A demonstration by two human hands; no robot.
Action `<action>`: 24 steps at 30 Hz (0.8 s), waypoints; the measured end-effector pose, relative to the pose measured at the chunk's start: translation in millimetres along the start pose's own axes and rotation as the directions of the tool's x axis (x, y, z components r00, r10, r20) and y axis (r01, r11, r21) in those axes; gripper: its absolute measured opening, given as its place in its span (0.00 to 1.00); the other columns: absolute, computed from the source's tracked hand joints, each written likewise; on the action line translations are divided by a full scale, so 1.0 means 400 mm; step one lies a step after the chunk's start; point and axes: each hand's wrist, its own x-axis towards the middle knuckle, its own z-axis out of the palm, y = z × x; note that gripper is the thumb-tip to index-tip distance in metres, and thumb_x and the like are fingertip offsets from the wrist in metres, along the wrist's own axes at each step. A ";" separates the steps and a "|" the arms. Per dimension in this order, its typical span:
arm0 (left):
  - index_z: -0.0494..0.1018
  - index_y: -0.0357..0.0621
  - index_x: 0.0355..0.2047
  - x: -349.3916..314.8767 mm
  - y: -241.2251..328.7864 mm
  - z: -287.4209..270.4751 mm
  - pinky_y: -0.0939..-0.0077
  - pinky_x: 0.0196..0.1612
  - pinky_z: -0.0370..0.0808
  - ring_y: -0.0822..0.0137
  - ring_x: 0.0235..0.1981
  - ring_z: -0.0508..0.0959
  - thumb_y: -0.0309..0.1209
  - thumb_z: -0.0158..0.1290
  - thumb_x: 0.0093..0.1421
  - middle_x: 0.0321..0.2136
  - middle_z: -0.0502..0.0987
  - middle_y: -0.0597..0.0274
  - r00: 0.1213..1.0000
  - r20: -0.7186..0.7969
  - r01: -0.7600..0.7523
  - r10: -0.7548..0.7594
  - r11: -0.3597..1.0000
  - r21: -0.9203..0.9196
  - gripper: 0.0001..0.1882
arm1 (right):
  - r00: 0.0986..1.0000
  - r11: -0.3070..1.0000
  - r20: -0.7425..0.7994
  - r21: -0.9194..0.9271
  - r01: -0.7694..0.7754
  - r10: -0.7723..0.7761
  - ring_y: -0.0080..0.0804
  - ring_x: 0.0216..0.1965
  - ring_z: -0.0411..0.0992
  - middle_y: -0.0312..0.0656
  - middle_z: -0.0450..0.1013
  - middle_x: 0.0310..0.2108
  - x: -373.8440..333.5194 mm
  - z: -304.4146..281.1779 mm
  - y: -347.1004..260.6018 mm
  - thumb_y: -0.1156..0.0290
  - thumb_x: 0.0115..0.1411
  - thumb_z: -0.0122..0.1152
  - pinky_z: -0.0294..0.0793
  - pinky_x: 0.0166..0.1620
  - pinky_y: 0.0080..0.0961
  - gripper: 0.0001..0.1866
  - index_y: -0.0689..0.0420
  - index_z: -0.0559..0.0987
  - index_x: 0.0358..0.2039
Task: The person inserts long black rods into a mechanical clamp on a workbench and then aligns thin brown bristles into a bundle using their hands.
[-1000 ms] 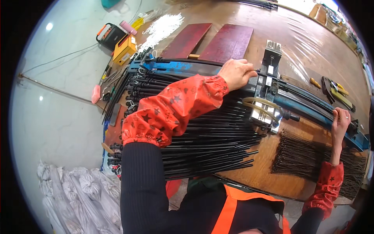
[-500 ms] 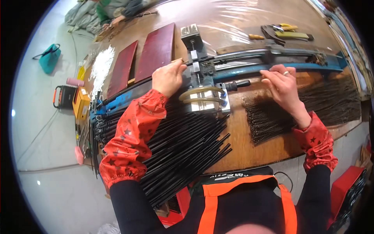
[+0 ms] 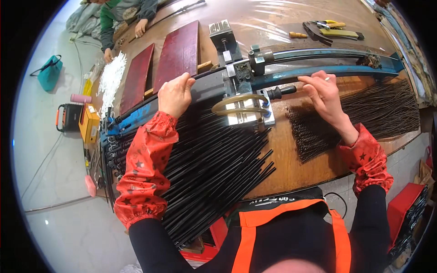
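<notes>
My left hand [image 3: 175, 96] is closed on a thin black rod [image 3: 212, 72] that runs right into a dark sliding chuck [image 3: 261, 62] on the bench machine. My right hand [image 3: 324, 98] hovers just right of the machine's black lever handle [image 3: 286, 90], fingers loosely bent and apart, nothing visible in them. A metal clamp block [image 3: 248, 117] with looped yellowish hoses [image 3: 239, 99] sits between my hands. Below my left hand lies a big bundle of straight black rods [image 3: 218, 168]. Twisted dark spiral rods [image 3: 355, 113] lie below and beyond my right hand.
A blue rail [image 3: 318, 78] spans the wooden table. Two dark red boards [image 3: 178, 54] lean beyond my left hand. Pliers and a cutter [image 3: 337, 32] lie at the back right. Across the table, a person's hands [image 3: 141, 28] are near white strips [image 3: 113, 77]. A red bin [image 3: 404, 214] stands lower right.
The sliding chuck has moved left along the rail to the clamp block. My left hand has shifted left and slightly down. My right hand stays near the handle. The other person's hands show more.
</notes>
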 end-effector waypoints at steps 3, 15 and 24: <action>0.69 0.45 0.31 0.009 0.014 -0.009 0.50 0.30 0.72 0.44 0.28 0.78 0.41 0.47 0.69 0.25 0.77 0.51 1.000 -0.004 -0.017 0.017 1.000 0.015 0.14 | 0.997 0.996 -0.053 -0.073 0.044 -0.048 0.33 0.43 0.72 0.36 0.79 0.33 0.002 -0.007 -0.019 0.65 0.62 0.63 0.59 0.50 0.32 0.11 0.53 0.82 0.44; 0.68 0.45 0.31 0.088 0.112 0.008 0.53 0.29 0.74 0.47 0.29 0.79 0.42 0.47 0.69 0.26 0.78 0.54 0.992 0.023 -0.121 0.124 0.988 -0.094 0.15 | 0.989 0.873 0.053 -0.464 0.149 -0.141 0.34 0.40 0.75 0.34 0.78 0.31 0.134 -0.083 0.205 0.70 0.58 0.64 0.57 0.63 0.39 0.05 0.52 0.79 0.35; 0.68 0.46 0.31 0.080 0.125 0.020 0.53 0.28 0.74 0.46 0.28 0.79 0.41 0.47 0.69 0.26 0.78 0.54 0.996 -0.011 -0.085 0.085 0.994 -0.062 0.14 | 0.966 0.837 -0.055 -0.513 0.190 -0.252 0.35 0.52 0.74 0.36 0.80 0.43 0.124 -0.067 0.090 0.67 0.56 0.67 0.53 0.66 0.45 0.17 0.51 0.79 0.47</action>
